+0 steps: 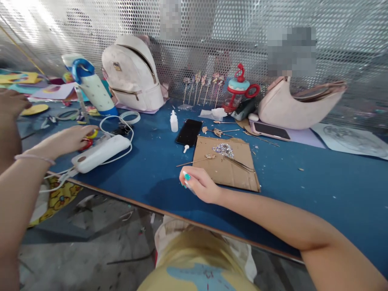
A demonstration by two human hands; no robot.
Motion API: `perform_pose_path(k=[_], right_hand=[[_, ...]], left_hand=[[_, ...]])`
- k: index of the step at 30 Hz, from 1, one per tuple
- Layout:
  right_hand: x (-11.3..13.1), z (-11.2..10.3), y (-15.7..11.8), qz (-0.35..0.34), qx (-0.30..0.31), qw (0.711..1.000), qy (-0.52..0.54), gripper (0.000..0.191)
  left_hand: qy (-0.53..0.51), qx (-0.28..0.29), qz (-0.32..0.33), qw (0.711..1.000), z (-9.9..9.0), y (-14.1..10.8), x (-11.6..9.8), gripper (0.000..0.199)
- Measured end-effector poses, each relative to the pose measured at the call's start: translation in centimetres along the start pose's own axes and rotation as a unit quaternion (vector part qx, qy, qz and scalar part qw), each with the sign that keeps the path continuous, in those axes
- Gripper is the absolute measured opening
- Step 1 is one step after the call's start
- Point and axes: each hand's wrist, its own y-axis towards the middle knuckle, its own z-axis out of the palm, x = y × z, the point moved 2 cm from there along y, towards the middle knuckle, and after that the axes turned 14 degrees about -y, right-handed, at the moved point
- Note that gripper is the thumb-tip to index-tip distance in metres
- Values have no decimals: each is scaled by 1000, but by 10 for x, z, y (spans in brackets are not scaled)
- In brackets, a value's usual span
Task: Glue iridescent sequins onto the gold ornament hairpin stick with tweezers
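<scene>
My left hand (68,139), with a pale band at the wrist, has its fingers closed about the red and yellow handles of what look like scissors (85,145); the blades are hidden. Right beside it lies a white power strip (101,153) with its cord. My right hand (200,184) is curled into a fist above the table's front; a whitish, clear bit shows under the thumb, too hidden to name. Behind it lies a cardboard piece (224,173) bearing a heap of shiny rhinestones (223,150), tweezers (239,163) and a hairpin stick (194,161) with an ornament.
A small white bottle (173,122), its likely cap (186,148) and a black phone (189,132) lie past the cardboard. Farther back are a white backpack (133,76), a red-handled cup (238,91) and a pink handbag (300,107). Another person's hand (12,103) is at far left.
</scene>
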Motion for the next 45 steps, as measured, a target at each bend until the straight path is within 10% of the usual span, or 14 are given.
perform_pose_path(k=[6,15,21,28,37,45], right_hand=[[-4,1,1,-2,2,1000,4,36],[1,1,-2,9,-3,1000,-12,33],[0,1,-5,22,-46,999,-8,29],[-5,-1,-6,42,-69,997,2,23],[-4,-10,4,13,-95,995,-32,19],[30,5,31,-112,-96,988,-43,13]], left_hand=[[102,11,26,994,-22,-13,18,85],[154,-28,214,964,-16,-89,-121,48],[102,166,413,890,45,-153,-215,58],[129,194,476,848,84,-159,-263,53],[41,296,351,887,77,-130,-275,58],[-176,163,182,954,94,-112,-267,39]])
